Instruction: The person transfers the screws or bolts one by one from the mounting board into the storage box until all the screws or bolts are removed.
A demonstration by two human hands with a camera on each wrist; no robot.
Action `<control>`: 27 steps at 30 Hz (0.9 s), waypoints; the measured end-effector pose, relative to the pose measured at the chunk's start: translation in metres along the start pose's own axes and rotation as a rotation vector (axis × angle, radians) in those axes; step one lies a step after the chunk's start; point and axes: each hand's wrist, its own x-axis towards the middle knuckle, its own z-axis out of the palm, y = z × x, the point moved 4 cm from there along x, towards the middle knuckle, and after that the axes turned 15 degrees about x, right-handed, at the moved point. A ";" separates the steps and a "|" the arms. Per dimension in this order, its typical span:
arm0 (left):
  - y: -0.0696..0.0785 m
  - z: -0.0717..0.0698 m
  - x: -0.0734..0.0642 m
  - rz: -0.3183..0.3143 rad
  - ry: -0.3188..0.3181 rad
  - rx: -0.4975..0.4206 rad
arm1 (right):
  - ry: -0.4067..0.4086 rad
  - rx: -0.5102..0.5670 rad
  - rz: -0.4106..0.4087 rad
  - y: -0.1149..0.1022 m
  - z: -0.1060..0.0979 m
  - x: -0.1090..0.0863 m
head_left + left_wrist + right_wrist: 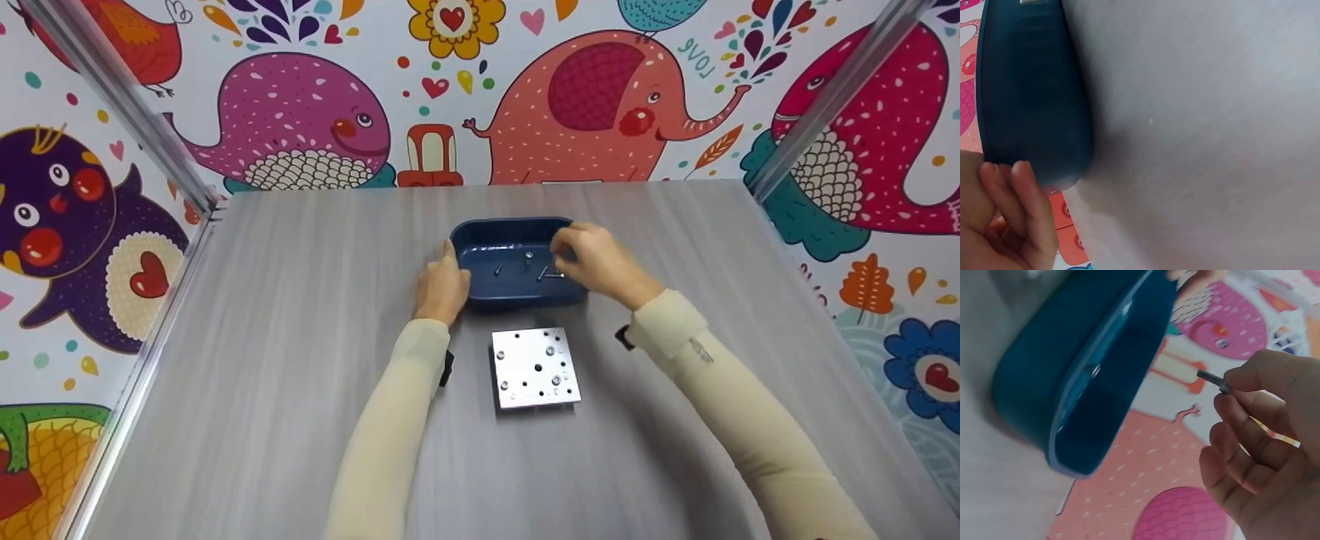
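Note:
A dark blue tray [517, 301] with rounded corners stands on the table. At its left end my left hand [441, 285] holds the rim, the index finger lying along the outside; the left wrist view shows the other fingers of this hand [1019, 214] curled by the tray's end. Over the tray's right end, my right hand [596, 259] is raised. Between thumb and index finger it pinches a small metal screw [1211, 379], head toward the fingertips. Several loose screws [528, 258] lie on the tray floor.
In front of the tray lies a square silver metal block [525, 375] with drilled holes and several screw heads in its top face. The grey table [300, 337] ends at a cartoon-printed wall [450, 90]. Metal rails [135, 112] stand at both sides.

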 end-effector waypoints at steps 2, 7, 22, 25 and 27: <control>0.000 0.000 0.000 -0.005 -0.011 -0.002 | -0.003 0.017 0.028 0.010 0.000 0.012; -0.002 -0.001 0.000 -0.009 -0.011 -0.006 | -0.035 0.055 0.090 0.032 0.005 0.038; 0.003 -0.001 0.000 0.012 -0.003 0.024 | -0.140 -0.008 0.315 0.078 0.038 0.056; 0.002 0.000 0.000 0.010 -0.005 0.017 | -0.156 0.001 0.340 0.080 0.042 0.056; 0.000 -0.001 0.001 0.006 -0.001 0.015 | -0.157 0.007 0.345 0.081 0.044 0.056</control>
